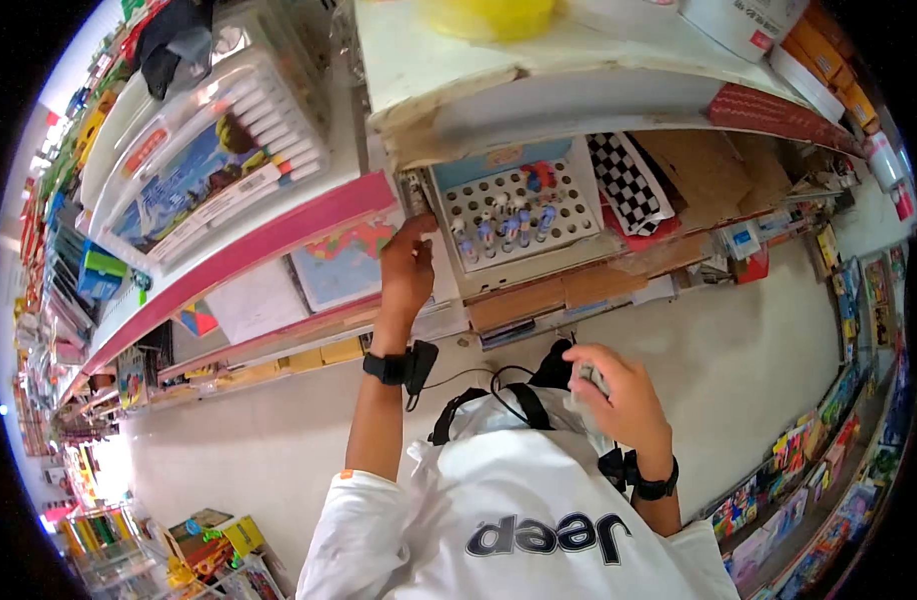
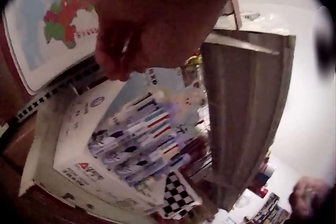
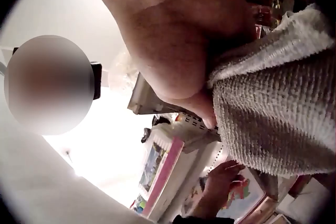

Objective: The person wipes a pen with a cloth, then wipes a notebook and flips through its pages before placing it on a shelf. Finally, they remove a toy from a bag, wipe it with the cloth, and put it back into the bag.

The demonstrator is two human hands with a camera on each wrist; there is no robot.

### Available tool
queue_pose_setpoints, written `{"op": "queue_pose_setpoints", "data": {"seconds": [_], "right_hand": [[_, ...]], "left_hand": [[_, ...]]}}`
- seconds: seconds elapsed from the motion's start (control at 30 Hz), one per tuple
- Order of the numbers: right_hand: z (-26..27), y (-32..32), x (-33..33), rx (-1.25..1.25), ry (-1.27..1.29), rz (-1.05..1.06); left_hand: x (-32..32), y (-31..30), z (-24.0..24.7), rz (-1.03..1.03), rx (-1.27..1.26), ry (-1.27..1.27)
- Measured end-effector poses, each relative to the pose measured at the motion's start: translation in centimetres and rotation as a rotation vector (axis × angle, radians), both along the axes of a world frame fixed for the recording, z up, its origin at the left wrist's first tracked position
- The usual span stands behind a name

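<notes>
My left hand (image 1: 407,268) reaches to the shelf, its fingertips right at the left rim of a pen display box (image 1: 479,262). In the left wrist view, the left hand (image 2: 152,29) bends over the box's back corner, and I cannot tell whether it grips the rim. Upright pens (image 2: 149,134) with pale purple barrels stand in the box's holes, several holes bare. My right hand (image 1: 624,395) is held in front of the body, away from the shelf. It grips a grey-white ribbed cloth (image 3: 273,98), which hangs down in folds in the right wrist view.
A black-and-white checkered item (image 1: 629,180) lies right of the box. An upper shelf board (image 1: 579,100) overhangs it. To the left, a pink-edged shelf (image 1: 269,245) carries a clear case of markers (image 1: 209,170), with a map sheet (image 1: 344,262) below. Stocked racks (image 1: 839,400) line the right side.
</notes>
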State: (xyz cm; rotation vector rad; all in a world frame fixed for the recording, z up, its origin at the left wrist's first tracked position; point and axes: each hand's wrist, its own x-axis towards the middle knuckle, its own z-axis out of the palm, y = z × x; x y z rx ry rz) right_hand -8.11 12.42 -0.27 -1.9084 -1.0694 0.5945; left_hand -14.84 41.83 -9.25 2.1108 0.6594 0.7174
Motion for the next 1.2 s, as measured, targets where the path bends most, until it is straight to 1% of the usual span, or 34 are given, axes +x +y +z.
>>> {"op": "queue_pose_setpoints", "data": {"seconds": [0.07,0.1,0.17,0.23,0.3,0.33,0.37,0.4,0.5,0.57,0.6,0.63,0.67,0.7,0.8,0.87,0.9,1.0,1.03,1.1,1.13,1.2], "right_hand": [[0.0,0.9,-0.2,0.055,-0.023,-0.023],[0.3,1.2,-0.3,0.043,0.001,0.006],[0.5,2.3,-0.8,0.061,0.016,0.064],[0.3,3.6,-1.6,0.093,-0.001,0.116],[-0.1,4.7,-2.3,0.140,-0.057,0.157],[-0.5,5.0,-2.5,0.138,-0.041,0.134],[-1.0,5.2,-2.9,0.132,-0.026,0.109],[-1.5,5.3,-3.2,0.124,-0.012,0.083],[-2.7,5.4,-4.3,0.006,0.208,-0.018],[-2.9,5.2,-4.5,-0.147,0.207,0.007],[-3.0,5.2,-4.6,-0.225,0.202,0.021],[-3.2,5.2,-4.8,-0.270,0.126,-0.010],[-3.3,5.3,-4.9,-0.289,0.136,-0.007],[-3.4,5.3,-5.0,-0.306,0.144,-0.008],[-4.0,5.3,-5.0,-0.325,0.176,-0.029],[-4.5,5.2,-5.2,-0.289,0.240,-0.057],[-3.9,5.6,-5.4,-0.285,0.303,-0.093],[-2.6,6.3,-6.4,-0.346,0.310,-0.084],[-2.8,6.3,-7.0,-0.292,0.323,-0.057],[-3.3,6.1,-8.2,-0.318,0.165,0.031],[-3.5,6.2,-8.8,-0.327,0.083,0.085],[-3.6,6.2,-10.1,-0.398,0.047,0.082]], "left_hand": [[-2.4,-1.8,1.7,0.093,-0.098,-0.003],[-3.4,-2.5,1.2,0.060,-0.178,-0.051],[-5.1,-6.3,4.6,-0.242,-0.255,0.002],[-6.2,-9.5,5.6,-0.497,-0.184,-0.027],[-7.1,-10.9,4.8,-0.596,-0.260,0.026],[-7.6,-11.1,4.5,-0.648,-0.298,0.049],[-8.1,-11.0,4.6,-0.625,-0.321,0.148],[-8.6,-11.0,4.0,-0.608,-0.310,0.119],[-9.4,-10.2,2.6,-0.540,-0.253,-0.017],[-9.9,-10.6,1.6,-0.491,-0.230,-0.143],[-10.3,-10.6,1.2,-0.480,-0.267,-0.110],[-10.6,-10.7,1.0,-0.469,-0.303,-0.079],[-10.9,-10.7,0.8,-0.462,-0.338,-0.050],[-11.0,-10.5,0.9,-0.454,-0.322,-0.037],[-11.2,-10.2,0.0,-0.418,-0.365,-0.103],[-11.5,-9.8,-0.2,-0.399,-0.446,-0.144],[-11.8,-9.6,-0.2,-0.394,-0.484,-0.161],[-12.7,-8.7,0.5,-0.416,-0.744,-0.014],[-13.2,-8.8,0.4,-0.430,-0.711,-0.059],[-14.1,-8.8,-0.3,-0.451,-0.633,-0.155],[-14.7,-8.6,-0.3,-0.471,-0.583,-0.155],[-16.1,-8.4,-0.6,-0.502,-0.481,-0.137]]}}
